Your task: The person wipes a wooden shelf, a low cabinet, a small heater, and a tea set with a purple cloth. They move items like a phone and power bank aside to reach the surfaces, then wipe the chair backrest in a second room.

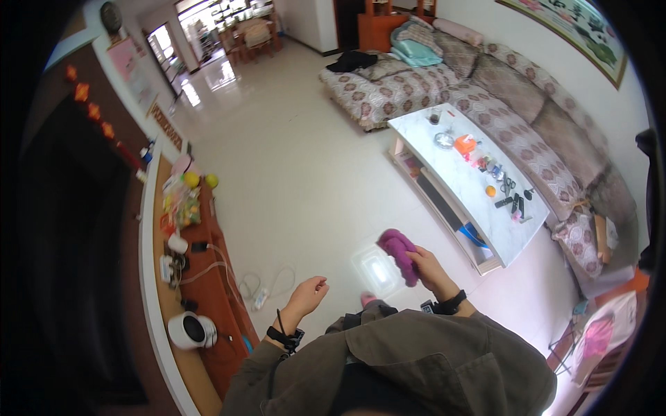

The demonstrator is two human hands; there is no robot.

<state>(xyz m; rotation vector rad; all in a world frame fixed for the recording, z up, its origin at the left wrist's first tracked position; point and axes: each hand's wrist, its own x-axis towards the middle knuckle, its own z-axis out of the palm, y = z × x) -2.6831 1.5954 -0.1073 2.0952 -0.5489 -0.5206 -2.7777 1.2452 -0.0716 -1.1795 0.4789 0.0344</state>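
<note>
In the head view, my right hand (427, 266) grips a bunched purple cloth (396, 251) by its right side. The cloth is held above the floor, left of the near end of the marble-topped coffee table (442, 166). My left hand (310, 295) is in the air to the left, its fingers loosely curled in, and nothing shows in it. Both wrists wear black straps with small devices. Below the left hand lies a white power strip (261, 298) with its cable on the glossy tiled floor (281, 171).
At left, a reddish-brown TV cabinet (229, 333) bears a white round-fronted device (191, 330), cables and bagged snacks (183, 205). An orange (490, 191), scissors (507, 183), remote controls (516, 203) and an ashtray (444, 140) are on the coffee table. A corner sofa (499, 109) runs behind it.
</note>
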